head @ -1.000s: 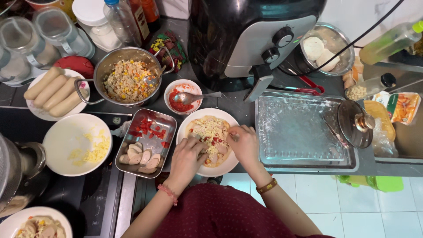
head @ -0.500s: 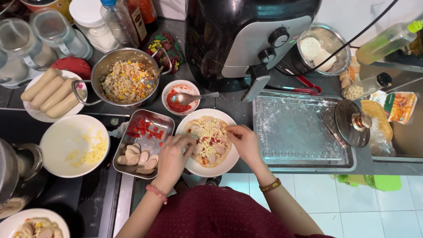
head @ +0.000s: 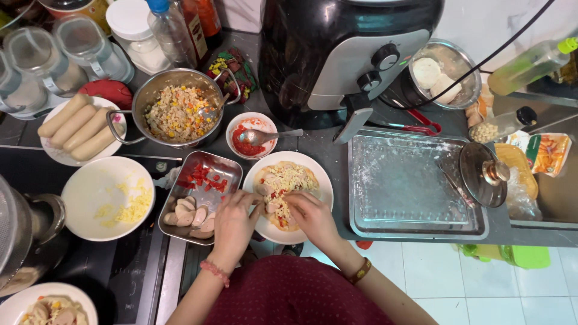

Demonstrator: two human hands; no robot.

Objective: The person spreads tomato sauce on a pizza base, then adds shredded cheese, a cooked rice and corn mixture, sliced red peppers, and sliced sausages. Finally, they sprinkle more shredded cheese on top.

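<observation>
A small pizza base point(head: 289, 180) topped with grated cheese, red bits and sausage slices lies on a white plate point(head: 322, 180). My left hand point(head: 233, 224) rests at the plate's left rim, fingertips pinched on a sausage slice over the pizza. My right hand point(head: 313, 218) touches the near side of the pizza, fingers curled on its toppings. Just left stands a steel tray point(head: 226, 168) with sausage slices point(head: 191, 212) and chopped red pepper point(head: 201, 177).
A pan of fried rice point(head: 176, 111), a bowl of red sauce with a spoon point(head: 248, 137), a white bowl of grated cheese point(head: 105, 195), a plate of whole sausages point(head: 75, 125), a black air fryer point(head: 343, 51), a floured steel baking tray point(head: 409, 180) and a pot lid point(head: 481, 174).
My left hand has moved from the sausage tray back to the pizza's left side. My right hand has stayed on the pizza, shifting slightly toward its near edge.
</observation>
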